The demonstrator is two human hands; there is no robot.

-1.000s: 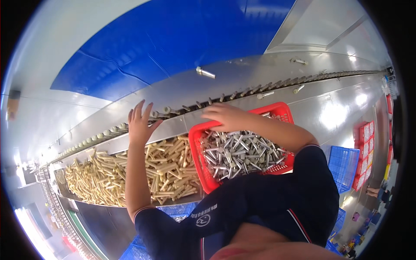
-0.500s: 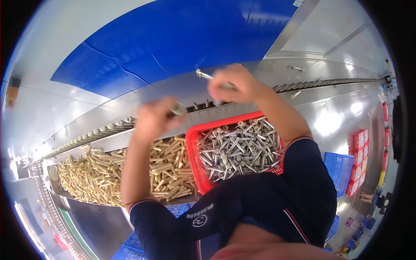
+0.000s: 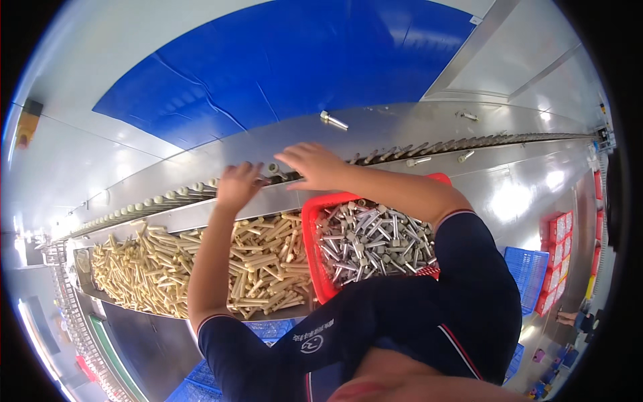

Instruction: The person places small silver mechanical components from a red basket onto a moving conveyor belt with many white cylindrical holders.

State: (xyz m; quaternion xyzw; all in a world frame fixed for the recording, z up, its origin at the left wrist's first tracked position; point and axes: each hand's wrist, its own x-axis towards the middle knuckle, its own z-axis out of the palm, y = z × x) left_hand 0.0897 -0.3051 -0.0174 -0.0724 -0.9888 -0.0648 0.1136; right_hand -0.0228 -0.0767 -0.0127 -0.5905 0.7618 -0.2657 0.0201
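A metal pin with a round, pale head [image 3: 274, 169] stands tilted at the slotted rail, between my two hands. My left hand [image 3: 238, 187] is at the rail just left of it, with curved fingers and the thumb apart. My right hand [image 3: 315, 166] reaches over the rail from the right, fingers stretched out and thumb spread, with nothing visible in it. Left of my hands, a row of pale-headed pins [image 3: 159, 199] hangs along the rail. Below my right forearm, a red basket [image 3: 309, 231] holds many loose metal pins [image 3: 375, 234].
A long metal trough full of cream-coloured rods [image 3: 147, 268] lies left of the basket. Loose metal pins [image 3: 333, 120] lie beyond the rail and on its near side. A blue sheet [image 3: 288, 67] covers the far surface. Blue crates [image 3: 526, 271] and red bins [image 3: 558, 248] stand at right.
Both hands have come down and closer together at the rail. The metal pieces seen in them earlier no longer show in their grip. My right hand's fingers have opened.
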